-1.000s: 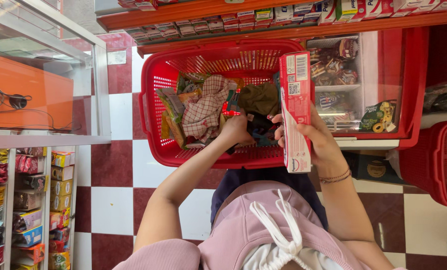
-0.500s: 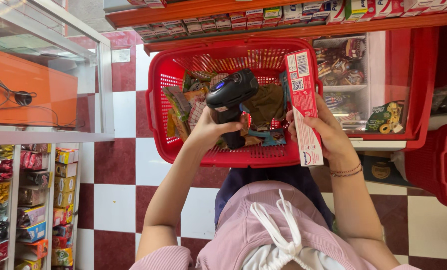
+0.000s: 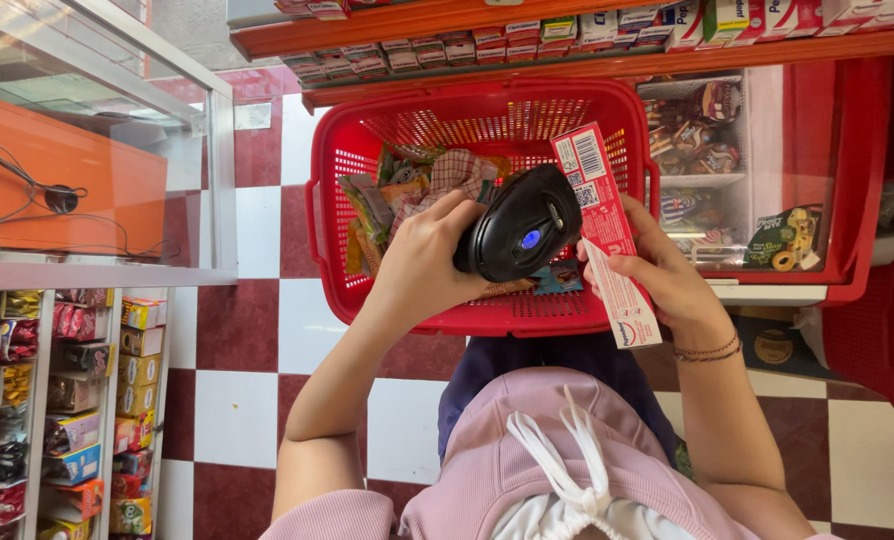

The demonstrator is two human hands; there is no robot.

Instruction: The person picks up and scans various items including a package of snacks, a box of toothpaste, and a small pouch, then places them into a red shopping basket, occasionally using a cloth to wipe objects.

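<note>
scanner raised to red carton | red basket below

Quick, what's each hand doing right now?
Left hand: closed around a black handheld barcode scanner.
Right hand: closed on a long red and white cardboard box, above the red plastic basket.

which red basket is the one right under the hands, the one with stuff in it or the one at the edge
The red mesh basket in the middle, filled with snack packets. Both the left hand with the black scanner and the right hand with the red box are over it. The other red basket is at the right edge.
</note>
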